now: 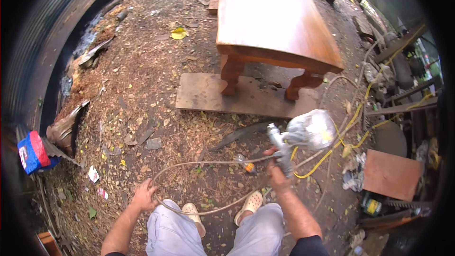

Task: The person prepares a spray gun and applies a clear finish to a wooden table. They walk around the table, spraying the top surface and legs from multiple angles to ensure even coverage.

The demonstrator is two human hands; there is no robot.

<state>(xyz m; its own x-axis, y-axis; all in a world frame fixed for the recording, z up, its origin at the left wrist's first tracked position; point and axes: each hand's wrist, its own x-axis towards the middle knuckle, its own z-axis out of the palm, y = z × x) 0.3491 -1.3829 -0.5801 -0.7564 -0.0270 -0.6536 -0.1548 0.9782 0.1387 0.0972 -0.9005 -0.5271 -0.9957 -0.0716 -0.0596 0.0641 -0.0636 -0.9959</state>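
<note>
A metal paint spray gun (283, 153) is gripped by its handle in my right hand (277, 178). Its pale, cloudy cup (311, 130) sticks out to the right and is partly washed out by glare. A thin tan air hose (204, 162) makes a wide loop in front of my legs. At the loop's left end my left hand (144, 196) has its fingers bent at the hose, seemingly holding it. Beyond the gun stands a glossy wooden table (279, 19) with carved legs, resting on a flat board (199, 92).
Leaf litter covers the ground (142, 90). A yellow cord (353, 121) and more hose run along the right side. Further right lie a reddish-brown square panel (392, 174) and clutter. A blue and red bag (35, 152) and corrugated metal sheets (28, 61) are at left.
</note>
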